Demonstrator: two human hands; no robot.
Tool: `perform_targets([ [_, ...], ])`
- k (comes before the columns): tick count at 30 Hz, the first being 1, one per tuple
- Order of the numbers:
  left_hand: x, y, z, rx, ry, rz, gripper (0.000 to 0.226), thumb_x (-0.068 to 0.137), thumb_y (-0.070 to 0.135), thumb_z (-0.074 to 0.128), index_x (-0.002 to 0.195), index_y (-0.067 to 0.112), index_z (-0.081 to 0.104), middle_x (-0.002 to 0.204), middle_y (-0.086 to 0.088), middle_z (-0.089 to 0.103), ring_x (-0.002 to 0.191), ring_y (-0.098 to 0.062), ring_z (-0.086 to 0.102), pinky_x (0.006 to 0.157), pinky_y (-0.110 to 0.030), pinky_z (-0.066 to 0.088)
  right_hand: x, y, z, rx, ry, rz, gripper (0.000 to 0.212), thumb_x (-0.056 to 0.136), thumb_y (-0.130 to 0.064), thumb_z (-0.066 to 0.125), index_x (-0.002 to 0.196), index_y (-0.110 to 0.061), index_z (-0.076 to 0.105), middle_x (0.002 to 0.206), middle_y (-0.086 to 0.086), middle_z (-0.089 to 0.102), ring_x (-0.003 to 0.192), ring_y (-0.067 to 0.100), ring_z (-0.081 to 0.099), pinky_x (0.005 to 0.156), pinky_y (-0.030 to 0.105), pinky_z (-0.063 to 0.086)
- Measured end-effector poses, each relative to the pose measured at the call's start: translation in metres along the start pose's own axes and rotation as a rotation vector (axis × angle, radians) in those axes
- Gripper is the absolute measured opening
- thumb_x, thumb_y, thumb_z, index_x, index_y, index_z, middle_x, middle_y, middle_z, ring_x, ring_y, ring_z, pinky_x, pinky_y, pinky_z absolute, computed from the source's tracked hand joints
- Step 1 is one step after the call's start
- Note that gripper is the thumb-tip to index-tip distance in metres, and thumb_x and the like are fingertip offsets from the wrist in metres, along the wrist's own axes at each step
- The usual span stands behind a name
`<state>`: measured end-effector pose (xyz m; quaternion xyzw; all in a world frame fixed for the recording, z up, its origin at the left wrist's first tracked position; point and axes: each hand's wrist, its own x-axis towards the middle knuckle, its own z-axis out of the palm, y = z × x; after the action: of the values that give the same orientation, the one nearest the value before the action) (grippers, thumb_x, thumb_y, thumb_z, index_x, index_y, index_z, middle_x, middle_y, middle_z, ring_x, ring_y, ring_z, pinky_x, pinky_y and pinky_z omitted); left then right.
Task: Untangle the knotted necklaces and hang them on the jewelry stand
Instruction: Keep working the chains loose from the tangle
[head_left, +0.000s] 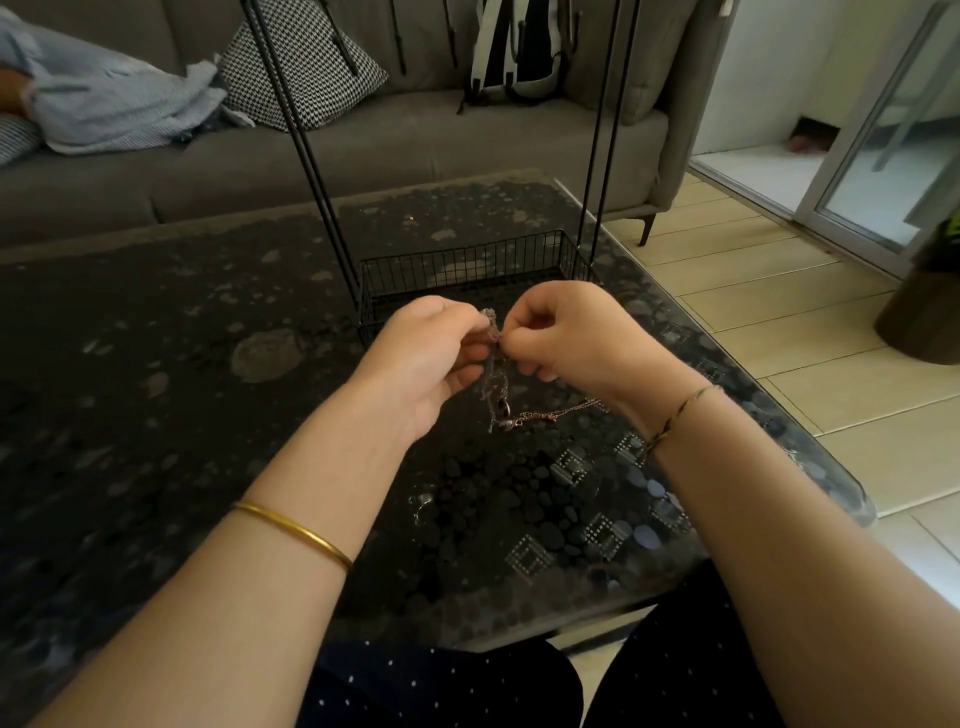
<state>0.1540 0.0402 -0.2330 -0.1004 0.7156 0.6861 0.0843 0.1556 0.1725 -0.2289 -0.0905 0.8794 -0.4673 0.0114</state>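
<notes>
Knotted necklaces (494, 371) hang in a tangled bunch between a person's two hands, held in the air above a dark glass table (156, 338) patterned with pebble shapes. The left hand (431, 358) and the right hand (576, 332) sit close together, almost touching, each with fingers curled and pinching the top of the tangle from its own side. The bunch drops straight down from the fingertips, and one thin chain trails off to the right, under the right wrist. How many necklaces make up the knot cannot be told; the strands blur together.

Just behind the hands stands the jewelry stand (467, 260), a black wire frame with a low mesh basket at its base on the table and thin uprights that rise out of view at the top. No chain is seen on the part of it that shows.

A gold bangle (296, 532) circles the left forearm and a thin braided bracelet (675, 415) the right wrist. Dark dotted trousers (441, 686) show at the table's near edge. Beyond the table, a grey sofa (363, 150) carries a houndstooth cushion (306, 67), a backpack (519, 52) and pale striped fabric (119, 104). A tiled floor (779, 312) runs to a sliding glass door (883, 130) on the right.
</notes>
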Motion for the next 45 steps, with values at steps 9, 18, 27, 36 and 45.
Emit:
perform_targets([
  [9,0.0013,-0.0044,-0.0050,0.163,-0.051,0.100,0.013,0.091,0.012,0.060,0.083,0.021,0.065,0.087,0.002,0.068,0.081,-0.011,0.062,0.070,-0.027,0.048,-0.0019,0.0029,-0.0031,0.195,-0.067,0.168,0.007,0.086,-0.016,0.059,0.084,-0.011,0.064,0.072,0.002,0.061,0.063,0.009,0.057,0.057,0.021,0.048],
  [18,0.0007,-0.0037,-0.0066,0.224,-0.018,0.174,0.012,0.090,0.010,0.061,0.088,0.021,0.067,0.089,0.002,0.069,0.084,-0.011,0.064,0.073,-0.028,0.049,-0.0005,0.0026,-0.0015,0.110,0.058,0.099,0.006,0.087,-0.011,0.061,0.083,-0.011,0.066,0.072,0.006,0.063,0.058,0.009,0.056,0.048,0.016,0.045],
  [27,0.0024,-0.0024,-0.0061,0.172,-0.029,0.159,0.016,0.093,0.005,0.054,0.092,0.020,0.058,0.092,-0.004,0.064,0.083,-0.015,0.060,0.072,-0.029,0.048,-0.0018,0.0012,-0.0022,0.130,0.032,0.052,0.005,0.086,-0.013,0.065,0.082,-0.013,0.066,0.068,0.000,0.063,0.055,0.003,0.055,0.049,0.014,0.045],
  [36,-0.0037,-0.0018,-0.0036,0.384,-0.042,0.298,0.022,0.098,0.008,0.045,0.090,0.025,0.056,0.094,0.001,0.061,0.083,-0.008,0.057,0.068,-0.020,0.047,-0.0002,0.0033,-0.0065,0.275,0.008,0.153,0.016,0.090,-0.016,0.060,0.077,-0.009,0.065,0.068,0.000,0.061,0.057,0.005,0.054,0.050,0.012,0.046],
  [45,-0.0068,-0.0011,-0.0026,0.529,0.015,0.407,0.014,0.092,0.015,0.057,0.088,0.029,0.060,0.093,0.003,0.066,0.088,-0.009,0.063,0.080,-0.028,0.054,0.0002,0.0039,-0.0069,0.313,0.043,0.184,0.015,0.090,-0.015,0.061,0.075,-0.012,0.063,0.067,0.000,0.061,0.057,0.005,0.054,0.054,0.015,0.047],
])
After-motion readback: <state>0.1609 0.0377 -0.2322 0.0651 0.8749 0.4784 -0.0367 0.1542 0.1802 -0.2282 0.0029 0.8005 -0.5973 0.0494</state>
